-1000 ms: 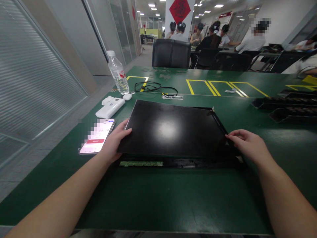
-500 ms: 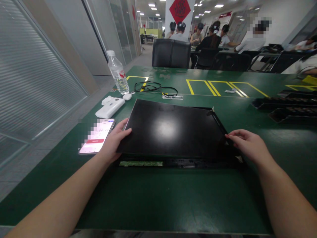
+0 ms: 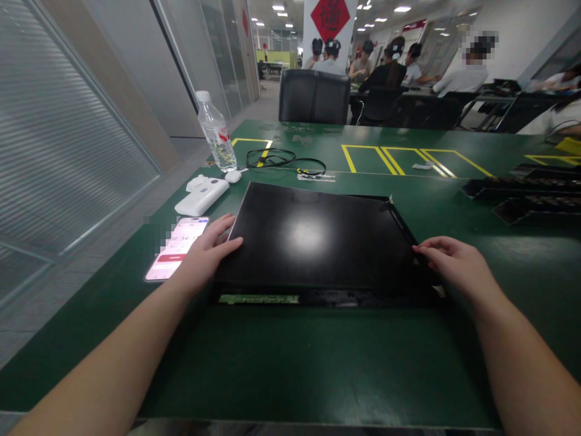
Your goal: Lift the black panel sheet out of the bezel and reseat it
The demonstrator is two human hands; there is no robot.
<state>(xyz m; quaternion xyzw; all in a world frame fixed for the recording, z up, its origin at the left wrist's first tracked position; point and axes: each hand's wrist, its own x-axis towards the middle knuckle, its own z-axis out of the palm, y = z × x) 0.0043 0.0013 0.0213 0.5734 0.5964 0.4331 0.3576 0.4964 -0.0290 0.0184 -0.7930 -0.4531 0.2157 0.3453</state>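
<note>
A flat black display panel (image 3: 313, 236) lies face up before me over a black frame (image 3: 403, 230), whose right and far right edges stick out from under it. Along the front edge shows a thin green circuit board strip (image 3: 258, 299). My left hand (image 3: 206, 251) is at the panel's left edge, thumb on the top face and fingers along the side, closed on it. At the right edge, the thumb and forefinger of my right hand (image 3: 449, 263) pinch the frame's rim. The underside of the panel is hidden.
Left of the panel are a lit phone (image 3: 175, 254), a white device (image 3: 202, 197) and a water bottle (image 3: 216, 133). A black cable (image 3: 272, 158) lies behind. Dark metal-like parts (image 3: 526, 200) sit at the right. People are seated beyond a black chair (image 3: 314, 97).
The panel's left side has come down slightly onto the frame. My left hand has shifted a little, its fingers straighter and nearer the phone. My right hand stays in place.
</note>
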